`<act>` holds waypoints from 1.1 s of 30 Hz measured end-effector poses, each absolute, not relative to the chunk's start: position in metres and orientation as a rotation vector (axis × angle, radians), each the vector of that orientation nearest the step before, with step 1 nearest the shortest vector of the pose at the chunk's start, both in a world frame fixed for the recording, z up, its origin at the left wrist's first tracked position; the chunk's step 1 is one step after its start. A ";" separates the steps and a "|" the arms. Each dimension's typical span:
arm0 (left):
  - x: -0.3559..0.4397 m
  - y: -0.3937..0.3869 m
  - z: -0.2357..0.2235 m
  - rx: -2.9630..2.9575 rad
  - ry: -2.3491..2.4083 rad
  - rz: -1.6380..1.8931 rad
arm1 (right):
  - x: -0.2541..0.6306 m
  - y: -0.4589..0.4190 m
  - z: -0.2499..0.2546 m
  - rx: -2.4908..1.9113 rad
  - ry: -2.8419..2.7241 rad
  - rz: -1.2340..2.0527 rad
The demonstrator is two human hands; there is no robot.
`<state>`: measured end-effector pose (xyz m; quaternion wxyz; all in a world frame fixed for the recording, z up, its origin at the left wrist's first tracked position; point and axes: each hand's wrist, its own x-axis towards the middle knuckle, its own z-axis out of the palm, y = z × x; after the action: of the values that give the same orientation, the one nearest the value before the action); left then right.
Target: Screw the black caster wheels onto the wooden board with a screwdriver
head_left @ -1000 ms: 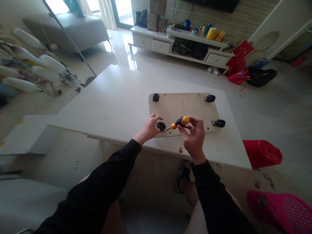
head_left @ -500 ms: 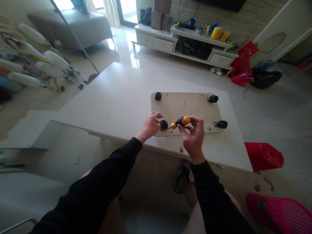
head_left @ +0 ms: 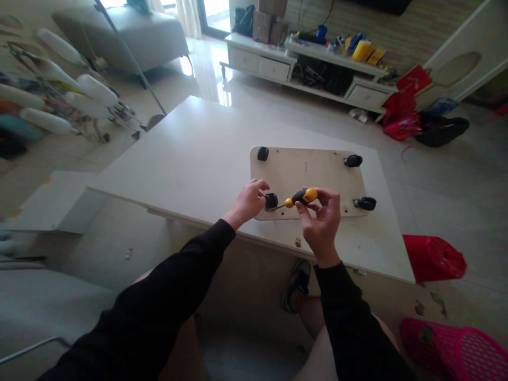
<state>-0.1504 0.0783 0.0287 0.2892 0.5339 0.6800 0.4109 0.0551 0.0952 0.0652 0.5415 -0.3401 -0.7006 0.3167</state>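
Note:
A pale board [head_left: 313,177] lies flat on the white table [head_left: 198,159] with black caster wheels at its corners. My left hand [head_left: 248,201] pinches the near-left caster [head_left: 271,201]. My right hand [head_left: 321,219] grips a yellow and black screwdriver [head_left: 300,198], whose tip points left at that caster's base. Other casters sit at the far left [head_left: 262,154], far right [head_left: 353,161] and near right [head_left: 367,203] corners.
A red stool [head_left: 434,258] stands right of the table, a pink basket [head_left: 456,344] at lower right. A low white TV cabinet [head_left: 301,74] with clutter lines the far wall. Racks with white bottles [head_left: 59,100] stand at left. A small object [head_left: 297,243] lies near the table's front edge.
The view has shifted slightly, so the board and hands sit a little further right. Both hands keep their hold on the caster and the screwdriver.

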 end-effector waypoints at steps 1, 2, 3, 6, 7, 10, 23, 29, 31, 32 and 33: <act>-0.150 0.078 0.029 1.428 1.815 1.101 | 0.055 0.095 0.065 -0.808 -1.661 0.750; -0.150 0.078 0.029 1.433 1.815 1.107 | 0.055 0.095 0.065 -0.806 -1.661 0.747; -0.151 0.078 0.030 1.438 1.815 1.110 | 0.056 0.094 0.066 -0.803 -1.661 0.741; -0.150 0.077 0.031 1.442 1.822 1.107 | 0.058 0.093 0.066 -0.804 -1.666 0.732; -0.150 0.077 0.031 1.440 1.823 1.104 | 0.058 0.093 0.066 -0.805 -1.670 0.733; -0.150 0.076 0.031 1.436 1.818 1.098 | 0.059 0.093 0.065 -0.794 -1.690 0.736; -0.153 0.074 0.030 1.431 1.974 0.977 | 0.061 0.093 0.062 -0.750 -1.798 0.718; -0.161 0.076 0.020 1.259 2.108 0.838 | 0.062 0.092 0.061 -0.702 -1.863 0.706; -0.164 0.077 0.017 1.218 2.080 0.835 | 0.063 0.092 0.062 -0.669 -1.890 0.711; -0.165 0.077 0.015 1.204 2.074 0.821 | 0.063 0.092 0.063 -0.650 -1.897 0.716; -0.165 0.078 0.015 1.198 2.074 0.803 | 0.062 0.092 0.063 -0.631 -1.901 0.719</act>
<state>-0.1649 0.0775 0.0148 0.3030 0.4519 0.7825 0.3028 0.0624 0.0923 0.0634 0.4855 -0.2591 -0.7809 0.2956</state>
